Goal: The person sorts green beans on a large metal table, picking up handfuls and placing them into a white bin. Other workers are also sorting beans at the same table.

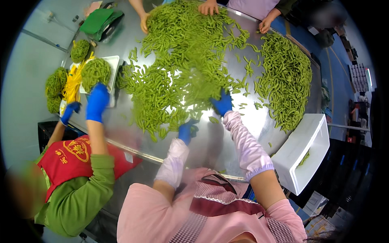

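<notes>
My left hand (187,131), in a blue glove, is near the front edge of a steel table (200,148), beside the lower end of a spread of green pods (161,100). It is blurred, and whether it holds a pod cannot be made out. My right hand (222,102), gloved in blue too, reaches into the near edge of the spread, its fingertips partly hidden at the pods. Pods between and above my hands are blurred by motion. A single pod (213,120) lies on the steel between the hands. To the right lies a separate heap of pods (285,79).
A white plastic bin (304,152) with a few pods leans at the table's right corner. At left, a co-worker in blue gloves touches a netted bundle of pods (96,74) on a white tray (114,63), near yellow net bags (73,83) and a green scale (97,22). Co-workers' hands reach in across the table.
</notes>
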`<state>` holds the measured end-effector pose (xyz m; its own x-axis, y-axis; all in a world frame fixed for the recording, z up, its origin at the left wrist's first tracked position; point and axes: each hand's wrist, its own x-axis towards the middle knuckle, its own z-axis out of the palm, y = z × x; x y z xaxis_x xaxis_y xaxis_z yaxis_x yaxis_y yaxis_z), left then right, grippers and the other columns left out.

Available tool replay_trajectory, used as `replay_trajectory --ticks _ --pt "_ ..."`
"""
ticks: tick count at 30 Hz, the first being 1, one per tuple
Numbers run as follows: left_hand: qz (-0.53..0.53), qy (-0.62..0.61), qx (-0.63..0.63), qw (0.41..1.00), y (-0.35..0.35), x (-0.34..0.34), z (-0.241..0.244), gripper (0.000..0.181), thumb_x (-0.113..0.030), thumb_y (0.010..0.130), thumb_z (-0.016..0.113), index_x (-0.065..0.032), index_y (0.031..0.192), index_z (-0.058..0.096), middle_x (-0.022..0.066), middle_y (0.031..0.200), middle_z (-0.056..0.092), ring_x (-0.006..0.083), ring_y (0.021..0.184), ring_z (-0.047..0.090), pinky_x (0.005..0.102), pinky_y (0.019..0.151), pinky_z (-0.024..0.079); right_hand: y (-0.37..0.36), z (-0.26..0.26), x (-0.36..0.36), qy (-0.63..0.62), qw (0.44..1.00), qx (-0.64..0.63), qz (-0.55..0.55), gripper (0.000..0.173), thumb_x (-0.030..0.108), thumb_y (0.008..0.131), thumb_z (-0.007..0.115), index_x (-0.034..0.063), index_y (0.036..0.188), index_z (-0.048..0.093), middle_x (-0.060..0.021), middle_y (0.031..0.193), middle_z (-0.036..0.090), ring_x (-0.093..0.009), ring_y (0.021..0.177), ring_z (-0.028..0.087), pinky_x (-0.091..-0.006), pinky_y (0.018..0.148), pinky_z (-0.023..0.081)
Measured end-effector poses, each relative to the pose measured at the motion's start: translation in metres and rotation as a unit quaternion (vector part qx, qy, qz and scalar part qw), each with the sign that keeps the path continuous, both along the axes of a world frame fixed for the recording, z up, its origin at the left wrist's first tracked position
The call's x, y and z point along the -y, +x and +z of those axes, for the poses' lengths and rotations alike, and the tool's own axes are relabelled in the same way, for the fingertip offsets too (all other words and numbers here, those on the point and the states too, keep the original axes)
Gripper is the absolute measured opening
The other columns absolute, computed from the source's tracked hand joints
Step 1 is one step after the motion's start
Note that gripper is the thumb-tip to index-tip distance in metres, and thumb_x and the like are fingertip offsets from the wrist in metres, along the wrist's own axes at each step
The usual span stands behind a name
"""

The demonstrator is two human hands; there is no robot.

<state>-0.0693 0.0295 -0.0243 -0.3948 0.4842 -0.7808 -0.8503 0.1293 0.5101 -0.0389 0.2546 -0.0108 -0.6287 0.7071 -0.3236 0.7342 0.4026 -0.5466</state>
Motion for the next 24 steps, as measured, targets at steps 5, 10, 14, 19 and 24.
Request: replay_trajectory --ticks 5,10,14,19,24 --pt "0.025 0.008 -0.007 1.0 0.001 0.006 -0.006 0.038 -0.036 0.092 0.05 -0.0027 0.101 0.065 0.0053 0.062 0.055 0.0119 0.045 0.044 0.0242 0.042 0.034 0.0 0.065 0.029 -0.295 0.918 -0.125 0.233 0.076 0.033 0.081 0.067 0.0051 0.141 0.029 -0.0168 0.144 0.032 -0.029 0.132 0.033 -0.0362 0.107 0.03" --pt "0.027 -0.002 0.008 1.0 0.002 0.002 0.007 0.038 -0.035 0.093 0.05 -0.0007 0.101 0.065 0.0045 0.061 0.054 0.0115 0.046 0.045 0.0228 0.042 0.034 0.06 0.052 -0.064 -0.136 0.969 -0.187 0.088 0.076 0.034 0.078 0.072 0.0057 0.138 0.035 -0.0161 0.135 0.045 -0.025 0.123 0.044 -0.0332 0.101 0.036" --pt "0.038 0.02 -0.007 0.999 0.005 0.01 -0.011 0.039 -0.035 0.093 0.05 0.0007 0.1 0.064 0.004 0.06 0.054 0.0111 0.046 0.046 0.022 0.042 0.034 0.129 0.055 -0.202 0.068 0.975 -0.17 -0.127 0.061 0.026 0.076 0.072 -0.0001 0.126 0.049 -0.0196 0.122 0.054 -0.029 0.113 0.052 -0.0346 0.096 0.04" --pt "-0.082 0.006 0.029 0.996 0.02 -0.004 0.025 0.032 -0.029 0.092 0.049 -0.0034 0.104 0.065 0.0037 0.063 0.055 0.0107 0.047 0.046 0.0216 0.043 0.035 0.216 0.061 -0.311 0.251 0.957 -0.042 -0.138 0.072 0.043 0.074 0.069 0.0053 0.131 0.046 -0.0245 0.133 0.043 -0.037 0.122 0.043 -0.0405 0.1 0.036" --pt "-0.207 0.029 -0.009 0.978 0.034 -0.046 0.025 0.029 -0.019 0.092 0.044 -0.0068 0.108 0.065 0.0061 0.065 0.057 0.01 0.047 0.045 0.0212 0.044 0.035 0.19 0.047 -0.283 0.276 0.939 0.15 -0.143 0.09 0.06 0.069 0.066 0.0138 0.14 0.036 -0.0254 0.146 0.023 -0.044 0.131 0.027 -0.0468 0.107 0.027"
